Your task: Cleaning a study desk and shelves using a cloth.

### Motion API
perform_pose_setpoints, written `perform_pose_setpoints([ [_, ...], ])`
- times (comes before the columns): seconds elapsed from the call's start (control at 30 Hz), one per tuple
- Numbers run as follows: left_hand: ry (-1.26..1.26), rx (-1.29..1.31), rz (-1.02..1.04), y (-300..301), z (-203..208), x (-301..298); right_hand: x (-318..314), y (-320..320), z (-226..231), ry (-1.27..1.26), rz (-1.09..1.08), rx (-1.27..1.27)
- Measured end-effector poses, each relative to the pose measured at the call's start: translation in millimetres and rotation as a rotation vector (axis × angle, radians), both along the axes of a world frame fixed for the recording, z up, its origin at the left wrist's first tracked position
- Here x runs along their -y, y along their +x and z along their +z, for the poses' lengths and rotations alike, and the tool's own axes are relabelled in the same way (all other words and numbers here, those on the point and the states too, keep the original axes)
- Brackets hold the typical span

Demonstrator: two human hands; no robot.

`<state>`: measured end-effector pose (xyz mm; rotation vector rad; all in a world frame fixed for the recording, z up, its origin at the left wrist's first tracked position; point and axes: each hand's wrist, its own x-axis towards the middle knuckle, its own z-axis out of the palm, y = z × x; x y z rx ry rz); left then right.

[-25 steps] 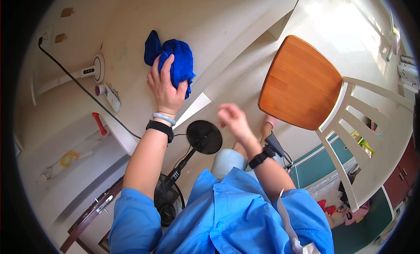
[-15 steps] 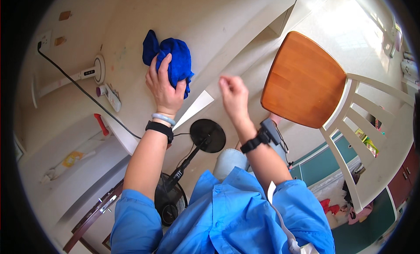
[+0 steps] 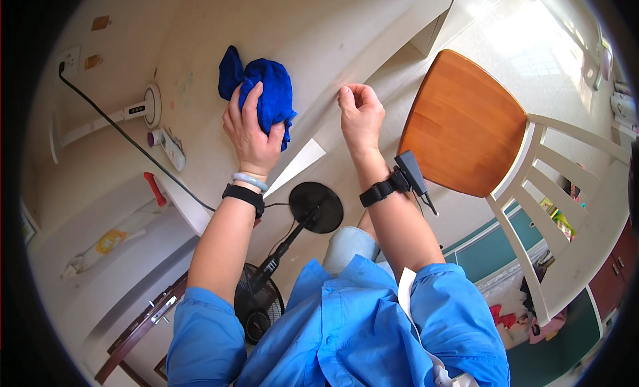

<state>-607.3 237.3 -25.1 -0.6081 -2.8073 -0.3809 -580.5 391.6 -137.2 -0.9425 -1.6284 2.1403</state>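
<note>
Blue cloth (image 3: 274, 97): bunched on the pale table (image 3: 346, 27), near the long edge facing the chair, one flap loose on its far side. Left hand (image 3: 251, 140) clamped over it, fingers on top, thumb along the side; the spread likely keeps the loose bundle from slipping. Right hand (image 3: 361, 117) well apart from the left, fingers curled in toward the thumb, nothing visible in it; beside that same edge, contact cannot be told.

Toward the wall-side edge: lamp (image 3: 152, 106), its flat round base presumably there for stability; just beside it, a white bottle (image 3: 173, 152) lying on its side. Black cable (image 3: 133, 140) crosses from the wall socket (image 3: 68, 58), probably to power the floor fan (image 3: 256, 307). Wooden-seated chair (image 3: 466, 124) stands apart from the table, seemingly to leave arm room.
</note>
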Motion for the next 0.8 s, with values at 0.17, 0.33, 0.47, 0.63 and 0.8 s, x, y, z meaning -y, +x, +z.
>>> perform_pose_setpoints([
  [0.17,-0.026,0.023,-0.004,0.3,1.2,0.0,0.9,-0.8,-2.0,-0.030,0.000,-0.005],
  [0.33,-0.006,0.013,-0.003,-0.3,-1.6,-0.3,-0.1,-1.6,-3.1,-0.013,-0.005,0.004],
  [0.47,0.005,-0.001,0.003,-0.9,-3.4,0.3,1.2,-1.7,-1.0,-0.007,-0.008,0.022],
  [0.63,-0.010,-0.006,0.004,-1.9,-2.5,2.3,0.8,-6.2,-0.6,-0.035,0.021,0.084],
  [0.8,-0.001,-0.003,-0.001,-2.1,-4.1,1.4,0.2,1.4,-6.1,-0.300,-0.004,-0.068],
])
